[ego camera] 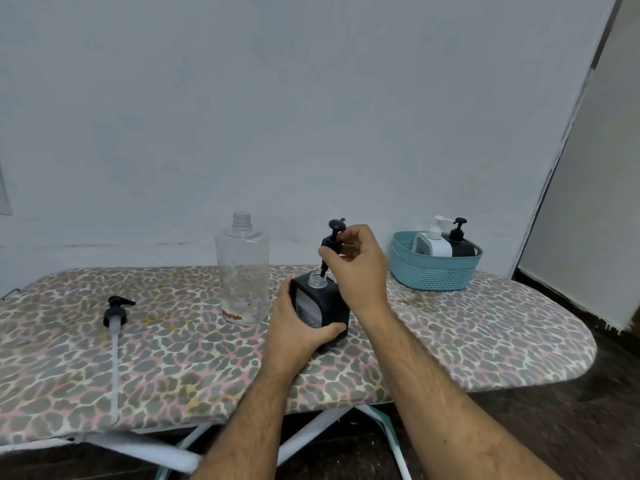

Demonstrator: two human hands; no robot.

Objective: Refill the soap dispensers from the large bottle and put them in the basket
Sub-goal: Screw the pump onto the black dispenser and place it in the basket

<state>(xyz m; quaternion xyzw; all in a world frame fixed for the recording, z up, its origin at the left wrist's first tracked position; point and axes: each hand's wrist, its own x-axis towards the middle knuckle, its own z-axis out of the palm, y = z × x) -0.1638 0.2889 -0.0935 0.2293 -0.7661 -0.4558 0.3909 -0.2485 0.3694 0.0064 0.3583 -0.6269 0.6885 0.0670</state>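
The left hand (294, 327) grips the black dispenser (320, 303) on the ironing board (485, 341); right hand (360, 268) fingers pinch its pump (330, 242) above the neck (tube tip hidden). The basket (433, 271) half hides two dispensers.

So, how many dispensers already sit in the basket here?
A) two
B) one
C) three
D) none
A: the blue basket holds a white dispenser and a black dispenser, while a third, black square one stands on the board between the hands.

Hands (294, 323) hold dispenser (320, 306) (pump (330, 244) lifted).
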